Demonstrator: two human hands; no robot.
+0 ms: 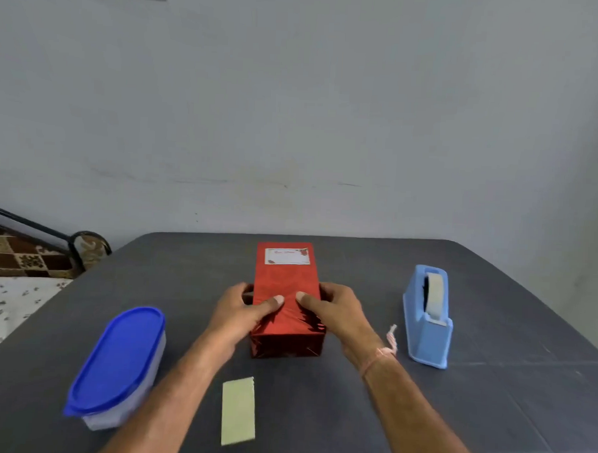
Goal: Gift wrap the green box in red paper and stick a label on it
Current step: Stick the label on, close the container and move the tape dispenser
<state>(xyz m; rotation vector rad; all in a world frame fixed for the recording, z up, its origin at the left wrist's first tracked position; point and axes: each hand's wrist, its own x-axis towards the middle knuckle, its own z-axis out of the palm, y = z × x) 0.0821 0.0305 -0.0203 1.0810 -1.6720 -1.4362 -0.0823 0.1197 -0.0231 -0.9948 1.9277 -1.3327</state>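
A box wrapped in shiny red paper [286, 280] lies lengthwise in the middle of the dark table, and none of its green shows. A white label [287, 256] with red print sits on its top face near the far end. My left hand [242, 313] grips the box's left side, thumb on top. My right hand [335, 313] grips the right side the same way, thumb on the top face. The paper is crinkled at the near end.
A light blue tape dispenser [428, 317] stands to the right of the box. A blue-lidded oval container [115, 365] lies at the left. A pale green paper strip [238, 410] lies near me between my forearms. The grey table [487, 423] ends against a wall; a bed is at the far left.
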